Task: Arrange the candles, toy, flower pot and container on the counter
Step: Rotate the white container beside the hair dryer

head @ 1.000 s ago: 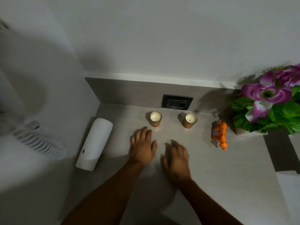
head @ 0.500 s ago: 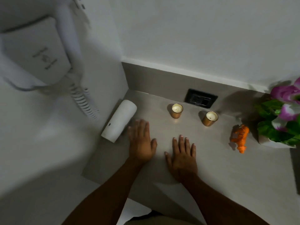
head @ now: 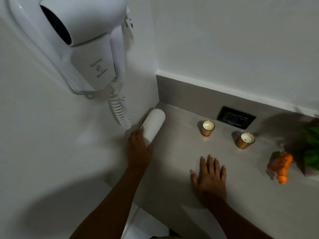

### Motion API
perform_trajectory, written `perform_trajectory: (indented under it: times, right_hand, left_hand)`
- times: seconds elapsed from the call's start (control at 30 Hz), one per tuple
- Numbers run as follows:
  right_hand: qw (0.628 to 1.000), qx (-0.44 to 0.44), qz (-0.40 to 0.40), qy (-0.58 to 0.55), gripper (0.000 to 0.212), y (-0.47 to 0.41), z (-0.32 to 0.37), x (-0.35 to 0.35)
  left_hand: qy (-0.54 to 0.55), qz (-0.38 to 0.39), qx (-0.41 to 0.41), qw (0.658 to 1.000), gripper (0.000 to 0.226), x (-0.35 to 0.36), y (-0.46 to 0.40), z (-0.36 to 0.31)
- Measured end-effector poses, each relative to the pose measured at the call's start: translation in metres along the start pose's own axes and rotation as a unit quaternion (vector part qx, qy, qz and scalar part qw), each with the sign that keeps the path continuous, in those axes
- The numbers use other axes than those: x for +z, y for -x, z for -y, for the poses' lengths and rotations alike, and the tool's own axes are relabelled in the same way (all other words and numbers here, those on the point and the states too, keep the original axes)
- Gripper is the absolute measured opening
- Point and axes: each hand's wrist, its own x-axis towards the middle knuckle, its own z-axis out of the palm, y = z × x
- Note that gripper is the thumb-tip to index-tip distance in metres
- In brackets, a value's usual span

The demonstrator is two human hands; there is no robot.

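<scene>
1. Nearest: two bare forearms, reaching up from the bottom edge over the grey counter (head: 181, 178).
2. Right hand (head: 209, 178): palm down, flat on the counter, fingers (head: 210, 163) straight and slightly spread, holding nothing.
3. Left hand (head: 139, 147): at the counter's left edge, against the near end of the white cylindrical container (head: 153, 126); fingers curled onto that end, touching it. Cannot tell whether gripped fully or only touched.
4. Container: lying on its side along the left wall, far end pointing toward the back corner, a small dark mark on its side near the left hand.
5. Orange toy (head: 279, 163): lying on the counter at the right, well apart from the right hand, striped, beside green leaves.
6. Flower pot (head: 312, 149): cut off by the right edge; only green leaves and a pale sliver of its base visible, just beside the toy.
7. Two candles in gold-coloured cups, upright, unlit: right candle (head: 245, 140) beyond the right hand, left candle (head: 208, 128) further back and left, apart from each other.
8. Black wall socket (head: 236, 117): set in the grey backsplash just behind the candles.
9. Farthest and highest: white wall-mounted hair dryer (head: 77, 40) on the left wall, its coiled cord (head: 120, 111) hanging down just beside the container.
</scene>
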Motion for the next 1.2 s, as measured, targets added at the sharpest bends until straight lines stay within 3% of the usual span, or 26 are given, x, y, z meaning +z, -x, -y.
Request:
perform_trajectory:
  times: [0.13,0.37,0.53,0.67,0.83,1.07,1.13,1.2]
  right_hand:
    - [1.000,0.003,-0.001,-0.003,0.080,0.001,0.001,-0.001]
    - [1.000,0.010,-0.002,-0.015,0.081,0.001,0.003,-0.001]
    - [1.000,0.015,0.004,-0.008,0.081,-0.001,0.002,0.000]
    - [1.000,0.020,0.015,-0.004,0.081,-0.003,0.003,-0.002]
    - [1.000,0.012,0.001,-0.009,0.078,-0.002,0.003,-0.003]
    - [0.999,-0.003,-0.014,-0.036,0.076,0.000,0.003,-0.008]
    - [0.996,-0.010,-0.031,-0.085,0.071,0.007,-0.001,-0.013]
    - [0.987,0.000,-0.059,-0.148,0.064,0.024,-0.016,-0.018]
  left_hand:
    - [0.002,-0.035,0.095,0.995,0.059,-0.001,-0.024,-0.055]
    - [-0.045,0.038,0.100,0.993,0.057,-0.004,-0.134,-0.110]
    - [-0.198,0.021,0.134,0.971,0.083,0.011,-0.158,-0.094]
    - [-0.232,0.021,0.164,0.959,0.103,0.017,-0.164,-0.091]
    - [-0.273,0.057,0.193,0.941,0.111,0.014,-0.181,-0.085]
    - [-0.275,0.031,0.204,0.939,0.115,0.012,-0.170,-0.089]
    - [-0.213,0.013,0.235,0.948,0.115,0.021,-0.143,-0.090]
    - [-0.131,0.044,0.271,0.953,0.108,0.043,-0.091,-0.092]
